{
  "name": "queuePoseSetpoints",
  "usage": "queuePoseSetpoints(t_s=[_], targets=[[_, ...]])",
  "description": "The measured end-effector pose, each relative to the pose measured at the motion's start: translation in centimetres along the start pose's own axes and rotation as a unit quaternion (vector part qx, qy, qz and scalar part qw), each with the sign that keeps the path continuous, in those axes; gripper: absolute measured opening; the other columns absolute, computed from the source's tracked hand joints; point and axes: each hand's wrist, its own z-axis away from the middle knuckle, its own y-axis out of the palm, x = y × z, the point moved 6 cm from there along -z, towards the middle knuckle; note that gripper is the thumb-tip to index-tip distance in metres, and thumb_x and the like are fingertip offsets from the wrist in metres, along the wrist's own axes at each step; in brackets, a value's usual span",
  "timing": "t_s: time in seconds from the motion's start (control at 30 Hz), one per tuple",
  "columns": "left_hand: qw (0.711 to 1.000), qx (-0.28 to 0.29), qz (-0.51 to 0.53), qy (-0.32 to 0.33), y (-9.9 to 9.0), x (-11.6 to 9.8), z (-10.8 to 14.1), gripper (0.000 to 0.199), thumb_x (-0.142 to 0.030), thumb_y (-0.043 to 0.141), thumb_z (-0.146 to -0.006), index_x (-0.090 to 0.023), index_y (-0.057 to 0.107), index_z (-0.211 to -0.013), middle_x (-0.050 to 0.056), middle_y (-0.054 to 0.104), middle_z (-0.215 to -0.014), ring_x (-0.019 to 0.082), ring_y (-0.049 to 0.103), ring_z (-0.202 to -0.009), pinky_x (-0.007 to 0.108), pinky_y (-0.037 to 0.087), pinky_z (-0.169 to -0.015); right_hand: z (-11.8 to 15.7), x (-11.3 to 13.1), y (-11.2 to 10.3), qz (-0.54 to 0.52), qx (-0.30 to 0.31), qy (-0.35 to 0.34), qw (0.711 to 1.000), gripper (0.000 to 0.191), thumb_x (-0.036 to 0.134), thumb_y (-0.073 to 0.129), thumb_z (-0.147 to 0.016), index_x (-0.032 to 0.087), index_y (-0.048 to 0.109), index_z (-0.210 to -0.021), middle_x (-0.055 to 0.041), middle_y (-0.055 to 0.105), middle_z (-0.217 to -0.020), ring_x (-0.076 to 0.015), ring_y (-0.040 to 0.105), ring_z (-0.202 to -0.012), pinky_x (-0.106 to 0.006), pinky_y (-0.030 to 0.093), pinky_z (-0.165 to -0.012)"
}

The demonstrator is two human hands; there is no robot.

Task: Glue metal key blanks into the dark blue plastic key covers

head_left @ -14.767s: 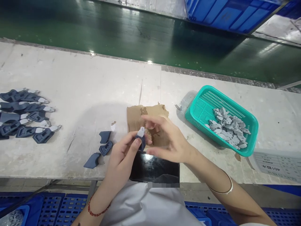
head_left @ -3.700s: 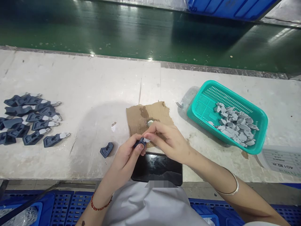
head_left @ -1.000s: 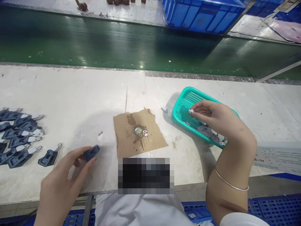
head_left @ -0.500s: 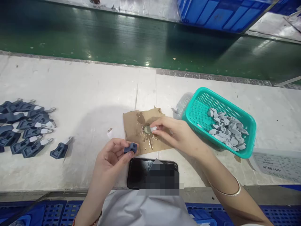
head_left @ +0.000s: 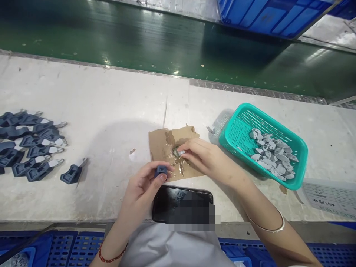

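Observation:
Between the thumb and fingers of my left hand [head_left: 146,187] is a dark blue plastic part [head_left: 161,170] with a small hole in the face that shows. My right hand [head_left: 207,157] pinches a small grey-white piece [head_left: 180,152] over a round wet spot [head_left: 175,151]. Under both lies a piece of brown cardboard [head_left: 157,144], splashed with shiny liquid. Just below the cardboard rests a black phone [head_left: 162,204], its right half blurred out.
A green basket [head_left: 302,163] of grey pieces [head_left: 274,152] stands at right, beside a printed label sheet [head_left: 324,198]. Several blue parts with light tips [head_left: 36,148] are heaped at left, one lying apart [head_left: 72,173]. Beyond runs a green conveyor belt [head_left: 133,48] with a blue crate [head_left: 267,18] behind.
My left hand has moved right, nearer the cardboard's middle, and the blue part is turned so its hole shows. My right hand keeps the grey-white piece at the wet spot, now tilted.

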Motion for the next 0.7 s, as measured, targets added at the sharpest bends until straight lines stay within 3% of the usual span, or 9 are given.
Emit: queuePoseSetpoints(t_s=[0.17, 0.37, 0.53, 0.7], targets=[[0.999, 0.039, -0.02, 0.013, 0.2, 0.2, 0.2, 0.016, -0.036, 0.057, -0.104, -0.027, 0.07, -0.107, -0.001, 0.068, -0.091, 0.009, 0.062, -0.082, 0.018, 0.05, -0.077, 0.2, -0.9, -0.7, -0.128, -0.038, 0.07, 0.989, 0.007, 0.02, 0.063, -0.101, 0.017, 0.07, -0.103, -0.0063, 0.078, -0.101, -0.0161, 0.074, -0.089, -0.026, 0.058, -0.08], [0.995, 0.077, -0.059, 0.034, 0.5, 0.8, 0.6, 0.028, -0.039, 0.043, -0.11, -0.03, 0.066, -0.123, -0.001, 0.056, -0.089, 0.011, 0.052, -0.079, 0.024, 0.043, -0.075, 0.7, -0.8, 0.0, -0.365, -0.055, 0.107, 0.923, 0.008, 0.026, 0.073, -0.095, 0.019, 0.073, -0.098, -0.0054, 0.079, -0.097, -0.0154, 0.076, -0.087, -0.025, 0.061, -0.076], [0.998, 0.061, -0.027, 0.016, 0.5, 1.4, 0.7, 0.02, -0.038, 0.041, -0.111, -0.035, 0.056, -0.124, -0.003, 0.054, -0.09, 0.011, 0.048, -0.078, 0.024, 0.041, -0.076, 0.5, 0.5, 1.4, -0.438, -0.018, 0.094, 0.894, 0.007, 0.026, 0.073, -0.095, 0.02, 0.072, -0.099, -0.0036, 0.079, -0.093, -0.0136, 0.076, -0.084, -0.024, 0.061, -0.072], [0.998, 0.053, -0.015, 0.006, 0.5, 1.5, 0.7, 0.017, -0.039, 0.041, -0.11, -0.034, 0.052, -0.122, -0.003, 0.054, -0.093, 0.012, 0.048, -0.08, 0.026, 0.041, -0.076, 0.4, 1.2, 2.4, -0.461, 0.012, 0.077, 0.884, 0.008, 0.027, 0.069, -0.099, 0.02, 0.07, -0.102, -0.0039, 0.079, -0.095, -0.0143, 0.076, -0.086, -0.027, 0.062, -0.077]])
